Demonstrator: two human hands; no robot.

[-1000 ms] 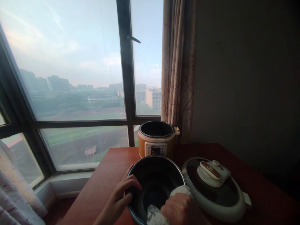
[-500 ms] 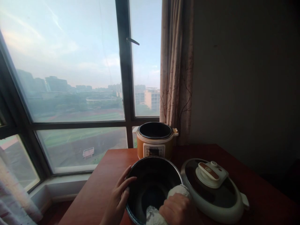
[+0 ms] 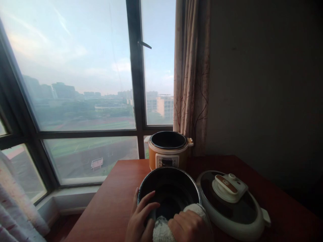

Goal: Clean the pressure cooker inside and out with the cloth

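A dark inner pot (image 3: 169, 178) is tilted toward me at the front of the table, its mouth facing up. My left hand (image 3: 142, 218) straddles the pot's left rim, one finger along the outside and others stretched inside. Clenched over the lower right rim, my right hand (image 3: 188, 223) grips a pale cloth (image 3: 163, 230). Part of that cloth bulges above the fist, and its lower end hangs inside the pot near my left fingers. The pot's bottom edge and my left palm are partly out of sight.
An orange and white electric cooker (image 3: 168, 151) stands open behind the pot. Right of the pot lies its round lid (image 3: 234, 205) with a white and brown handle. All rest on a reddish wooden table (image 3: 106, 201) beside windows and a patterned curtain (image 3: 189, 84).
My left hand has moved right and down, its fingers now further inside the pot and closer to the cloth. The pot looks slightly shifted right; my right hand still grips the cloth.
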